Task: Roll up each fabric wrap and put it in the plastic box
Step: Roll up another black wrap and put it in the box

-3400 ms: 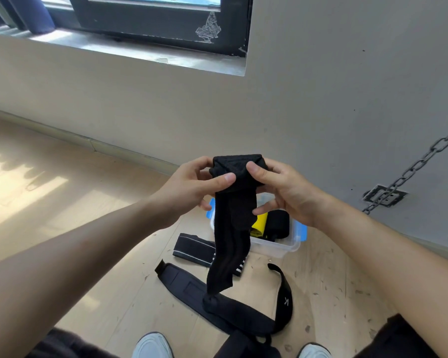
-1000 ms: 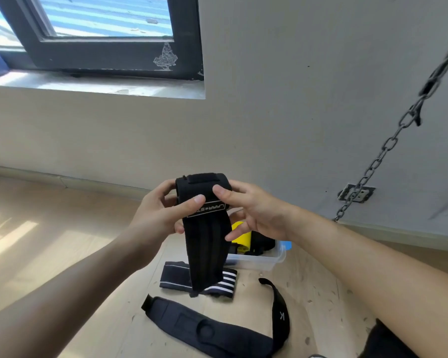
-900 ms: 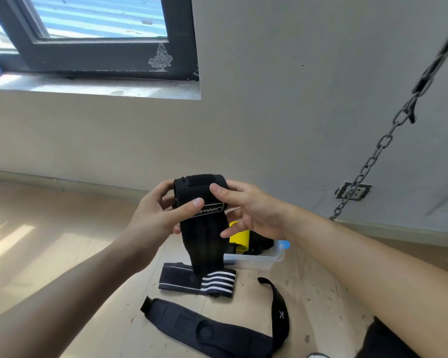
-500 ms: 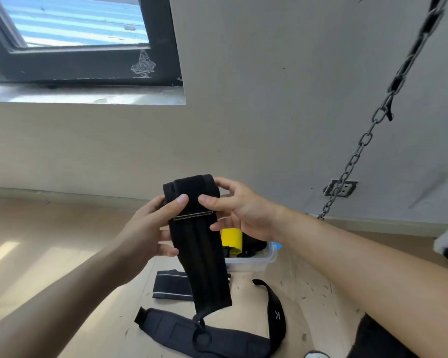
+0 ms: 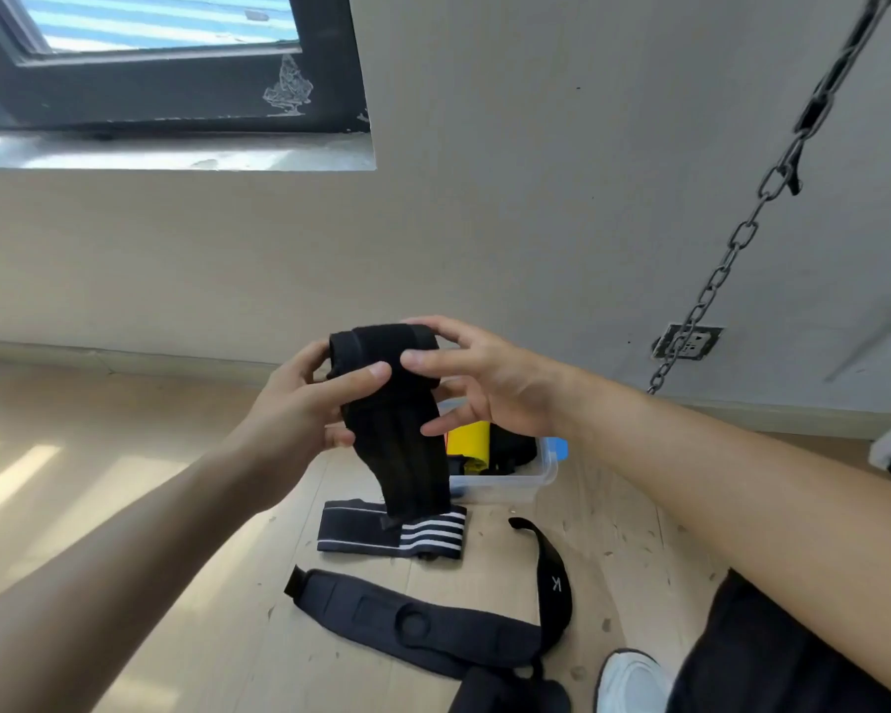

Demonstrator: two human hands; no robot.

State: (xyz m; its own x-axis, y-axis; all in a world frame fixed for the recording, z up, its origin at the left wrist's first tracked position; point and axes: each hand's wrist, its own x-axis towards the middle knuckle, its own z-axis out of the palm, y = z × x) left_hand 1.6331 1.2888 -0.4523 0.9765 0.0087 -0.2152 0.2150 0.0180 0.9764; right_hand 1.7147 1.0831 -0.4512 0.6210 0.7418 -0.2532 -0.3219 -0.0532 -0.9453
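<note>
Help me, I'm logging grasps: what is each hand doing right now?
Left hand: grips the black wrap at its rolled top, thumb across it.
Right hand: pinches the same roll, thumb in front.

The pale wooden floor [image 5: 124, 506] carries a clear plastic box [image 5: 546, 473] near the wall. Just in front of the box lies a flat black wrap with white stripes [image 5: 371, 532]. Farther out from the box on that side are a long black strap [image 5: 433, 630] marked K and a white shoe [image 5: 631, 679].

Bare forearms [image 5: 741, 486], no sleeves; black shorts [image 5: 772, 656]; white shoe [image 5: 631, 681].
</note>
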